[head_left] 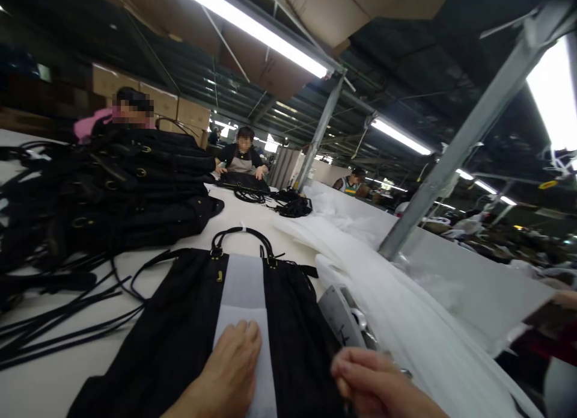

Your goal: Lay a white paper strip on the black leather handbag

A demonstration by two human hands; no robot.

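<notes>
A black handbag (180,322) lies flat in front of me, its two looped handles (246,230) pointing away. A strip of white wrapping sheet (243,285) runs down its middle, between the handle ends. My left hand (237,364) rests on this strip with fingers curled and pressed together on it. Beside the bag's right edge is my right hand (369,373), its thumb and fingers pinched together and slightly blurred. What it pinches, if anything, I cannot make out. A grey metal tool or dispenser (340,316) with dark marks sits just beyond the right hand.
Black bags (135,183) are piled high on the left, with loose straps (67,328) trailing over the white table (225,210). White sheeting (383,291) spreads along the right, by a metal post (433,183). A co-worker (243,153) handles another black bag (241,181) across the table.
</notes>
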